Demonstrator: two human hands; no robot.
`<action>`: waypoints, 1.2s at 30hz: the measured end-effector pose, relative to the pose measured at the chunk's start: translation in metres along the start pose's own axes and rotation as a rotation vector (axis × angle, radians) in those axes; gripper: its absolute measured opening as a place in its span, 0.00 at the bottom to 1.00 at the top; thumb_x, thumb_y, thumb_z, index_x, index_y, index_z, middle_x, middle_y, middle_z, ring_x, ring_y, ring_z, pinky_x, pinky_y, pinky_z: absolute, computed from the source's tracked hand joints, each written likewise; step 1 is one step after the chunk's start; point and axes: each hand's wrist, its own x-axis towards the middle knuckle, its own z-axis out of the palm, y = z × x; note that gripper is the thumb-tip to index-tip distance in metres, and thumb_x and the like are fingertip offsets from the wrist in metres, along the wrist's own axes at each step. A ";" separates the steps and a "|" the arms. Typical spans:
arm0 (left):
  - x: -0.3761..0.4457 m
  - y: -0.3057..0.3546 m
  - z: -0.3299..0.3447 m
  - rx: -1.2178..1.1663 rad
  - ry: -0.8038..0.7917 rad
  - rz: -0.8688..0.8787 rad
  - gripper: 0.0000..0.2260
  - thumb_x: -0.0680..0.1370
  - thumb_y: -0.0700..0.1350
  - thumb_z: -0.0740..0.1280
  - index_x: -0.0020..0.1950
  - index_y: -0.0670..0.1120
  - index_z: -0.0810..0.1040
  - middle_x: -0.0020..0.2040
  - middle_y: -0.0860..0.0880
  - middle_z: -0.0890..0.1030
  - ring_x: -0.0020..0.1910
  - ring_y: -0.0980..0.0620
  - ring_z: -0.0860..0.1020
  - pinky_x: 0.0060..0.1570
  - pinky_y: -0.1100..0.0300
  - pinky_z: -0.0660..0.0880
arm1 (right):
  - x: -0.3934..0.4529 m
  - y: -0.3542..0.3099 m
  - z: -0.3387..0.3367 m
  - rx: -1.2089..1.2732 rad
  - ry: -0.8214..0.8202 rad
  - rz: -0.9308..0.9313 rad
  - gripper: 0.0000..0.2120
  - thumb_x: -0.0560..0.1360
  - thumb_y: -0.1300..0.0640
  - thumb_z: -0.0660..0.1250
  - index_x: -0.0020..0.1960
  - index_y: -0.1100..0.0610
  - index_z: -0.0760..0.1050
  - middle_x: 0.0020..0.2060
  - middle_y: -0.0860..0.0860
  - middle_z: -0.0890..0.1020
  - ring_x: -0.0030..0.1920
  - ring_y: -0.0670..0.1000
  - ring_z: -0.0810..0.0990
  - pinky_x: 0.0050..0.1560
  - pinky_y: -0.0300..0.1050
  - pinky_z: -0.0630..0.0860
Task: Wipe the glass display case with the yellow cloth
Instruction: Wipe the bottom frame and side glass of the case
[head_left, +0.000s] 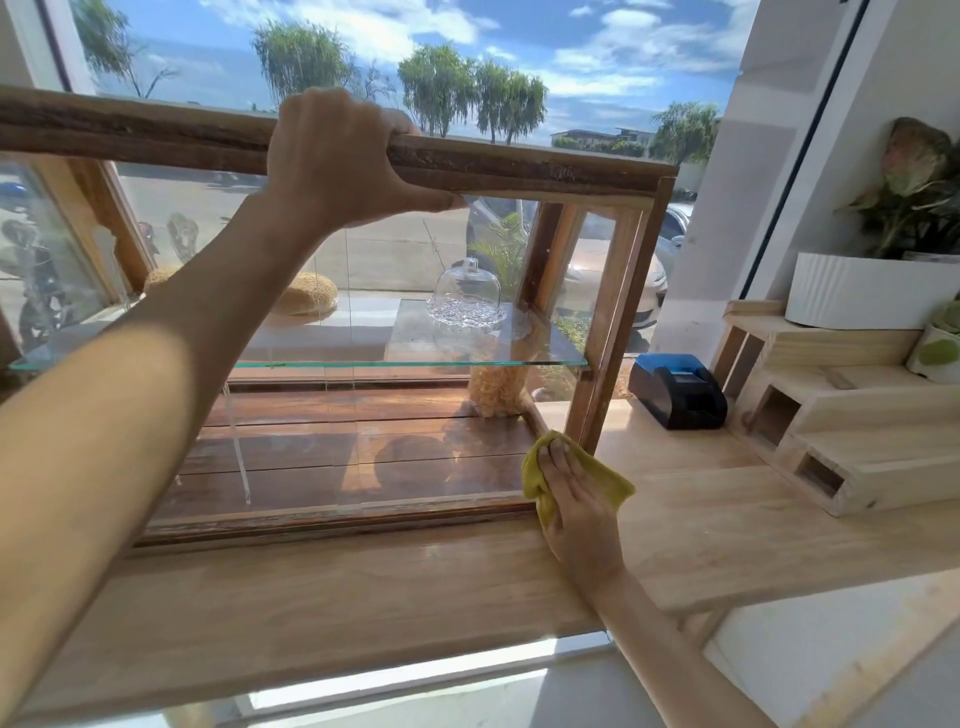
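Note:
A wood-framed glass display case stands on a light wooden counter in front of a window. My left hand grips the case's rough wooden top rail, fingers wrapped over it. My right hand lies flat on the yellow cloth, pressing it down at the case's lower right front corner, where the frame meets the counter. Inside the case a glass shelf carries a clear glass dome.
A black and blue receipt printer sits just right of the case. Further right is a stepped wooden stand with a white plant pot on it. A round woven item lies inside the case.

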 end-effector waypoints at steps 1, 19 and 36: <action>0.000 -0.001 0.001 0.005 0.002 0.003 0.40 0.61 0.78 0.57 0.52 0.46 0.83 0.31 0.41 0.80 0.35 0.43 0.78 0.42 0.54 0.70 | -0.008 0.002 -0.001 -0.030 -0.034 0.008 0.26 0.71 0.64 0.68 0.69 0.63 0.69 0.68 0.56 0.71 0.68 0.53 0.70 0.68 0.49 0.68; 0.002 -0.004 0.007 0.000 0.024 0.035 0.39 0.62 0.76 0.58 0.52 0.45 0.83 0.32 0.42 0.81 0.35 0.43 0.78 0.40 0.57 0.65 | -0.028 -0.031 -0.007 -0.041 -0.159 0.137 0.36 0.59 0.73 0.75 0.66 0.64 0.73 0.62 0.58 0.78 0.61 0.55 0.78 0.65 0.43 0.67; 0.003 -0.005 0.009 0.009 0.000 0.005 0.38 0.63 0.77 0.57 0.53 0.48 0.82 0.36 0.44 0.82 0.39 0.45 0.79 0.42 0.59 0.64 | 0.040 -0.136 0.072 0.060 -0.358 -0.757 0.18 0.76 0.59 0.54 0.59 0.57 0.78 0.59 0.52 0.81 0.59 0.51 0.77 0.57 0.45 0.73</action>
